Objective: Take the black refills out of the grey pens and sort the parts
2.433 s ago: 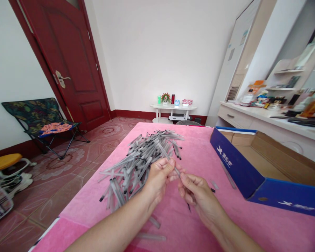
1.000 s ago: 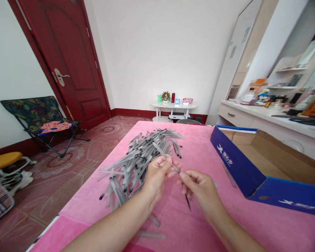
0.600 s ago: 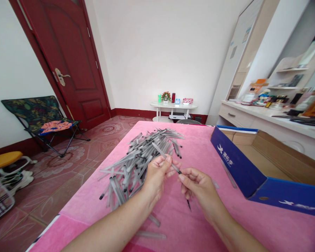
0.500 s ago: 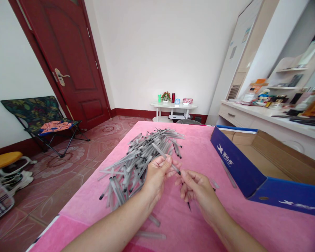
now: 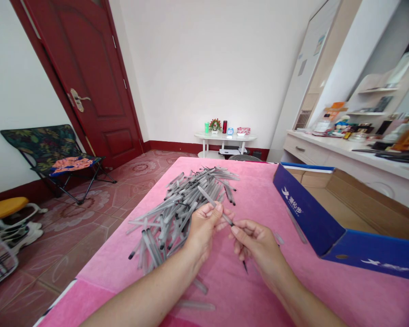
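My left hand (image 5: pixel 204 225) pinches a grey translucent pen barrel (image 5: pixel 207 196) that slants up and away from it. My right hand (image 5: pixel 257 243) is closed just to its right, thumb and forefinger meeting the barrel's near end, with a thin black refill (image 5: pixel 244 266) sticking down out of the fist. Both hands hover over the pink cloth (image 5: pixel 259 195) covering the table. A large heap of grey pen barrels (image 5: pixel 182 204) lies just left of and beyond my left hand.
An open blue cardboard box (image 5: pixel 306 213) lies on the cloth to the right. A few loose barrels (image 5: pixel 197 306) rest near my left forearm. Beyond are a folding chair (image 5: pixel 52 156), a red door (image 5: pixel 85 77), a small white table (image 5: pixel 225 138) and a dresser (image 5: pixel 354 154).
My hands have stayed almost in place; the right hand has shifted slightly up and back against the barrel's end, the refill still in it. The left hand keeps its pinch.
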